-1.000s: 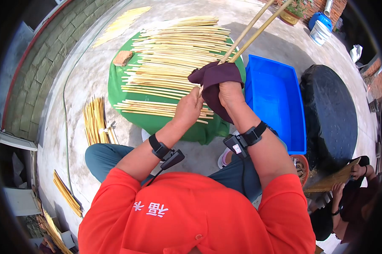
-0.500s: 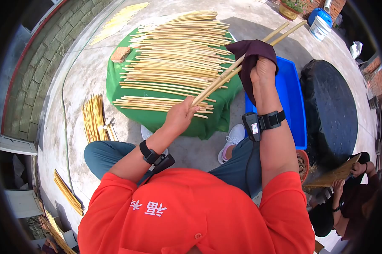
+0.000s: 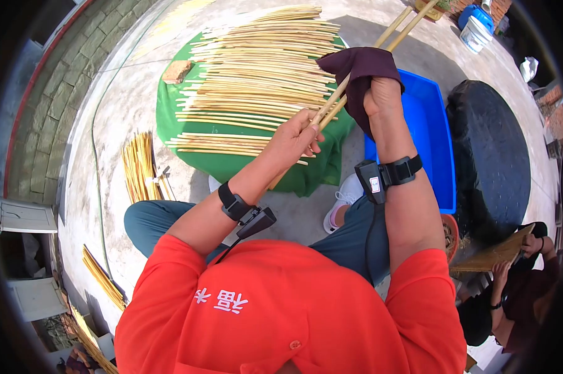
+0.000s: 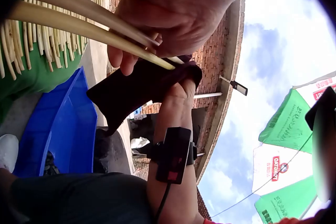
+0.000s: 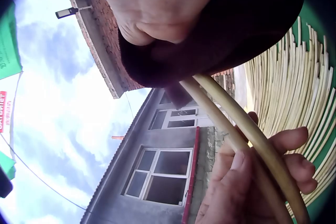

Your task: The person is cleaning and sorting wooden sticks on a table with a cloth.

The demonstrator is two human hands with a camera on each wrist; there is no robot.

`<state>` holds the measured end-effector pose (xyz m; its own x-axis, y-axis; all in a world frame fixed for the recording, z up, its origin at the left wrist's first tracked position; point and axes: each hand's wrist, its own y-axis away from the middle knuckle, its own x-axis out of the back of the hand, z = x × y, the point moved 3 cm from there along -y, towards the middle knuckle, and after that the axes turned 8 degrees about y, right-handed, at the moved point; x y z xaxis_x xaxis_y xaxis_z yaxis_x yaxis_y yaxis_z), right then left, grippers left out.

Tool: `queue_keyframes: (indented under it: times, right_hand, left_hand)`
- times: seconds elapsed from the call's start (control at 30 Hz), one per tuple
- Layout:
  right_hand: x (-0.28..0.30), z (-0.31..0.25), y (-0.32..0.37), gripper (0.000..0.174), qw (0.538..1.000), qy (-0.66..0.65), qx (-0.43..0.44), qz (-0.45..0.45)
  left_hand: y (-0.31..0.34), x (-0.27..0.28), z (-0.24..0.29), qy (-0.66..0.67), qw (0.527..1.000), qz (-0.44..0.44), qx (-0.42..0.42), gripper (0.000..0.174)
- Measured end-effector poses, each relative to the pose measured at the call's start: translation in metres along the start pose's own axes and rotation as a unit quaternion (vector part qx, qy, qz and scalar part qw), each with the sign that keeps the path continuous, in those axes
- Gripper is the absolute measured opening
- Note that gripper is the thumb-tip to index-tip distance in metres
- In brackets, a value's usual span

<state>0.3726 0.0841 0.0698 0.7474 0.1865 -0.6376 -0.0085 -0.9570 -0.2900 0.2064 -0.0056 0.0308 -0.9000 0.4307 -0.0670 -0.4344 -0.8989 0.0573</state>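
Note:
Two long pale peeled sticks (image 3: 331, 105) run diagonally between my hands in the head view. My left hand (image 3: 296, 138) grips both near their lower ends; in the right wrist view its thumb (image 5: 239, 162) lies along one stick. My right hand (image 3: 385, 97) clasps a dark maroon cloth (image 3: 374, 64) wrapped around the sticks further up, and their far ends stick out beyond it. The cloth hides most of the right fingers. Below the hands, many similar sticks (image 3: 263, 68) lie in rows on a green cloth (image 3: 169, 115) covering a round table.
A blue plastic tub (image 3: 440, 162) stands right of the table, beside a round black covered object (image 3: 490, 156). A brick (image 3: 177, 71) sits at the table's left side. Bundled sticks (image 3: 141, 165) are on the ground at left. Another person (image 3: 512, 299) holds a board at lower right.
The right hand and cloth slid up and right along the sticks, away from the left hand. Most recently the left hand moved up and right, and the sticks' far ends extended farther out.

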Motion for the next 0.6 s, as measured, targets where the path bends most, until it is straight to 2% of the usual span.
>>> queue_keyframes:
  times: [0.03,0.1,0.23,0.43,0.5,0.6]
  right_hand:
    - [0.004,0.001,-0.001,0.018,1.0,0.001,0.0,0.002]
    - [0.008,0.004,-0.003,0.003,0.998,-0.036,-0.019,-0.039]
    - [0.01,0.011,-0.004,0.003,0.998,-0.042,-0.033,-0.024]
    - [-0.016,-0.004,0.012,0.003,1.0,-0.014,0.005,-0.003]
    - [-0.028,-0.011,0.02,0.006,0.998,0.002,-0.018,-0.053]
    - [-0.003,0.008,0.006,0.007,1.0,-0.026,0.006,-0.013]
  left_hand:
    - [-0.001,-0.001,0.0,0.001,1.0,-0.002,0.001,0.025]
    - [-0.003,-0.003,-0.001,0.016,1.0,-0.006,0.01,0.021]
    - [-0.005,-0.002,-0.004,0.01,0.999,0.031,0.036,0.02]
    - [-0.005,-0.002,-0.009,0.019,0.998,0.048,0.036,0.026]
    - [-0.004,-0.003,-0.007,0.019,0.997,0.06,0.037,0.029]
    - [-0.003,-0.003,-0.006,0.02,0.997,0.06,0.037,0.031]
